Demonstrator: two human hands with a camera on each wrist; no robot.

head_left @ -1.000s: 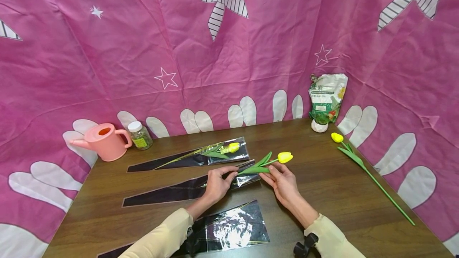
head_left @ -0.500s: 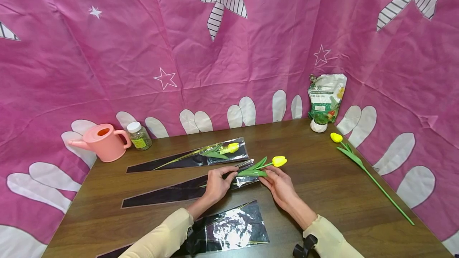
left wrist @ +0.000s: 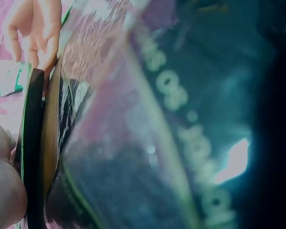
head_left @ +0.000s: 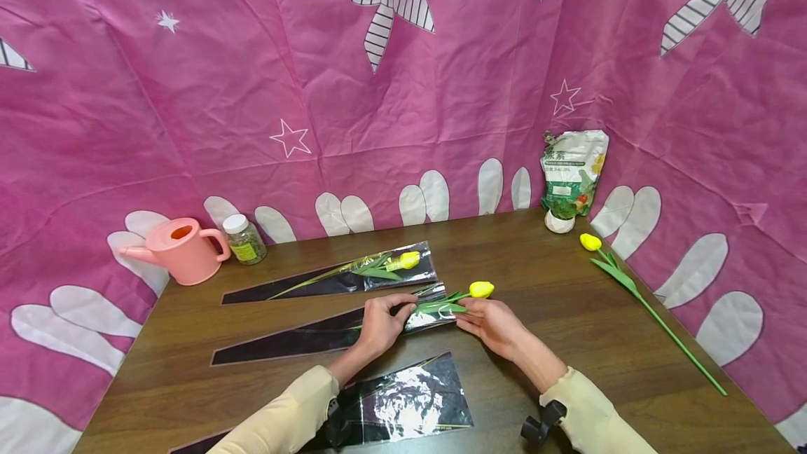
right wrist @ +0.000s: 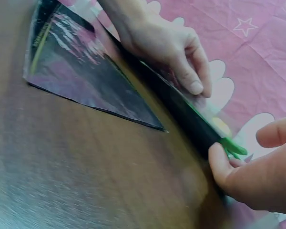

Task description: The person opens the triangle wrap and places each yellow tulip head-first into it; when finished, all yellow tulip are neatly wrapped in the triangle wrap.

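A yellow tulip (head_left: 482, 290) lies partly inside the middle black flower sleeve (head_left: 284, 337) in the head view, its bloom and leaf tips outside the mouth. My left hand (head_left: 383, 324) pinches the sleeve's clear film near that mouth. My right hand (head_left: 494, 326) is at the mouth with its fingertips on the tulip's green leaves (right wrist: 233, 146). In the right wrist view, the thumb (right wrist: 220, 164) lies against the sleeve's dark edge, with the index finger raised apart. Glossy film fills much of the left wrist view and hides the stem.
A sleeved tulip (head_left: 403, 262) lies behind, and another black sleeve (head_left: 416, 398) lies in front, partly under the left forearm. At right is a loose tulip (head_left: 656, 314). Along the back stand a pink watering can (head_left: 189, 258), a jar (head_left: 247, 244) and a green-white bag (head_left: 572, 170).
The tulip has slid left, deeper into the middle sleeve, and its bloom sits lower. My right hand has followed it to the mouth. The left hand keeps its pinch nearly in place.
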